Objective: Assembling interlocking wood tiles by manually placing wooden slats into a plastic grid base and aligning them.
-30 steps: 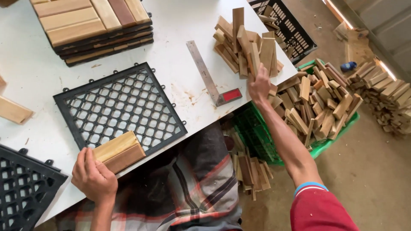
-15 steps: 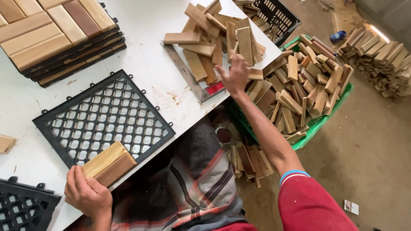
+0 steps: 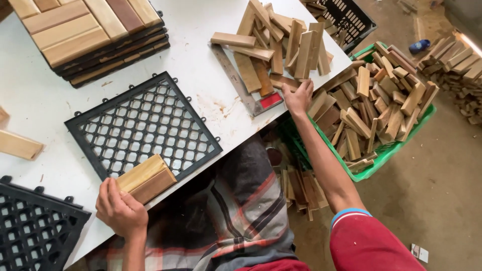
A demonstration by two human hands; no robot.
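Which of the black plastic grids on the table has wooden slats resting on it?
The middle grid, lying bare and whole on the white table. The left hand holds two slats on its near corner; the grid at the lower left carries none.

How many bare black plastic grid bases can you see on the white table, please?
2: one grid base in the middle of the table, with two wooden slats on its near corner under the left hand; another cut off at the lower left edge.

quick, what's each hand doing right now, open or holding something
Left hand: closed on two wooden slats at the corner of the black plastic grid.
Right hand: reaching into the pile of slats; grip cannot be told.
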